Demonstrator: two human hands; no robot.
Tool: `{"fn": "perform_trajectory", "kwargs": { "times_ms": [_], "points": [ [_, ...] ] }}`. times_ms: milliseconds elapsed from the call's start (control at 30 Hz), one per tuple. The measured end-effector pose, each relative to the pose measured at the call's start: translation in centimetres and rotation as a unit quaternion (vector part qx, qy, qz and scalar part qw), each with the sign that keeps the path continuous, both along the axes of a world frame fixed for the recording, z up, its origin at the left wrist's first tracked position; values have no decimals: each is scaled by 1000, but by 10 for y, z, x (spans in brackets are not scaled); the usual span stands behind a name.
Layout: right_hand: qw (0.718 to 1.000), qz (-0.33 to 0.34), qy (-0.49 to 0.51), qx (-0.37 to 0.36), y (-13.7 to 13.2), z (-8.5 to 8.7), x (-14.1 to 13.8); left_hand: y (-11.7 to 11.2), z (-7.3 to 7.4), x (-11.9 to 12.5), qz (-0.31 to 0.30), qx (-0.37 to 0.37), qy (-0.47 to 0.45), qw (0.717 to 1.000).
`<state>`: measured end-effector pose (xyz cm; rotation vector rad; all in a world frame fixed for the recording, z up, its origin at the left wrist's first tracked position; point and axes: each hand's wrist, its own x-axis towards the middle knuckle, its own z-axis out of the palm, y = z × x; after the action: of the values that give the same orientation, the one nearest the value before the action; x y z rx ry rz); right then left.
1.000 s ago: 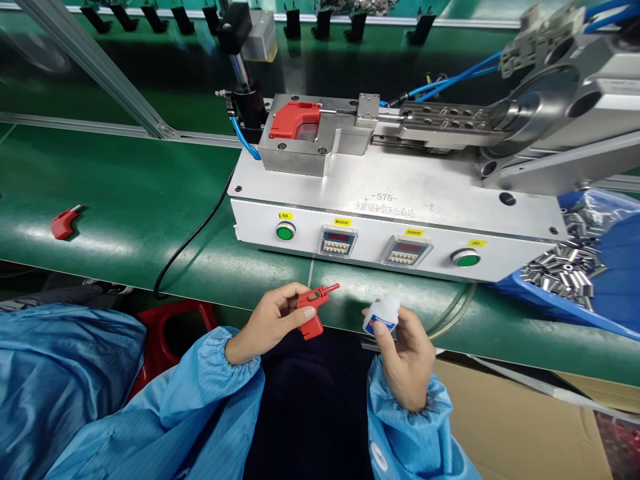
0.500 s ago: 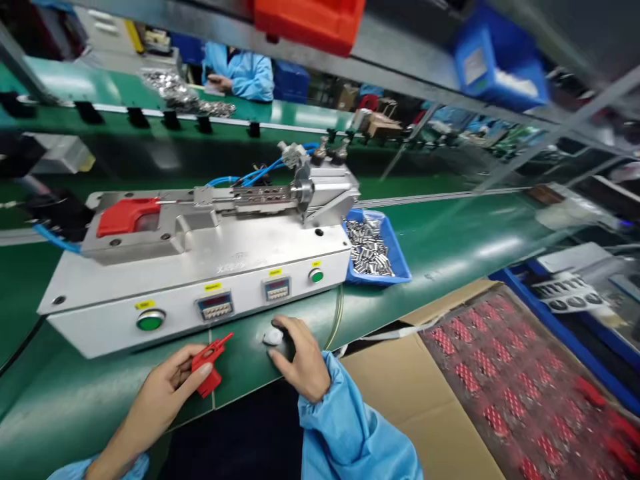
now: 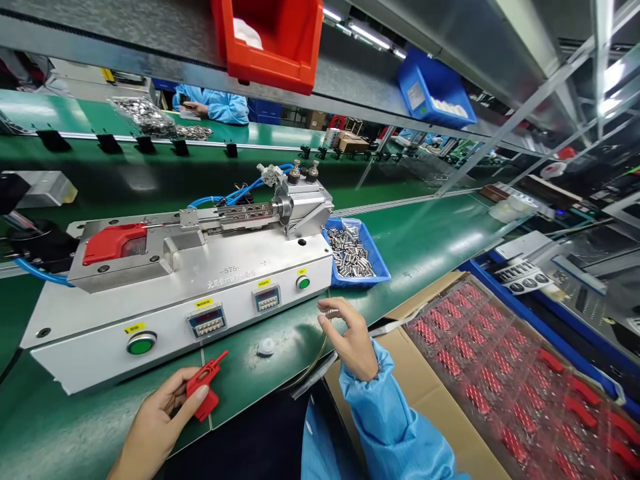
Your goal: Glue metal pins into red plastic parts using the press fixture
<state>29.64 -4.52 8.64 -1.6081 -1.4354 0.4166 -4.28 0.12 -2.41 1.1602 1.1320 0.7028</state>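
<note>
My left hand is closed on a small red plastic part near the table's front edge. My right hand hovers above the green belt with loosely curled, parted fingers and nothing in it. A small white bottle stands on the belt to the left of that hand. Behind them is a grey press machine with green buttons and another red part seated in its fixture. A blue tray of metal sleeves lies at the machine's right end.
A cardboard box with rows of red parts stands at the right, below the belt's edge. Overhead shelves carry a red bin and a blue bin. Another person in a blue coat works at the far bench.
The view has swung up and to the right. My right hand set the white bottle down on the belt, let go and moved right. My left hand keeps the red part.
</note>
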Motion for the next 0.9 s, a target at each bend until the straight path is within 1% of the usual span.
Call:
{"fn": "perform_trajectory", "kwargs": {
  "times_ms": [167, 267, 333, 400, 500, 600, 700, 900],
  "points": [
    [999, 12, -43, 25, 8, 7, 5, 0, -2, 0, -2, 5, -1, 1000],
    [996, -18, -89, -5, 16, 10, 21, -1, -1, 2, -1, 8, 0, 1000],
    [991, -53, -120, -37, 26, 14, 42, -1, 1, 4, 7, 16, 3, 1000],
    [984, -93, -140, -61, 41, 21, 71, -1, 2, 5, 7, 22, 8, 1000],
    [968, -152, -171, -101, 66, 33, 116, 1, 2, 3, -10, 20, 16, 1000],
    [948, -182, -204, -160, 86, 40, 147, 4, -3, 0, -28, 4, 29, 999],
    [930, -181, -232, -219, 97, 38, 158, 5, -6, -2, -18, 0, 35, 999],
    [903, -148, -274, -298, 104, 22, 158, 5, -5, 0, -23, 9, 11, 1000]
  ]
}}
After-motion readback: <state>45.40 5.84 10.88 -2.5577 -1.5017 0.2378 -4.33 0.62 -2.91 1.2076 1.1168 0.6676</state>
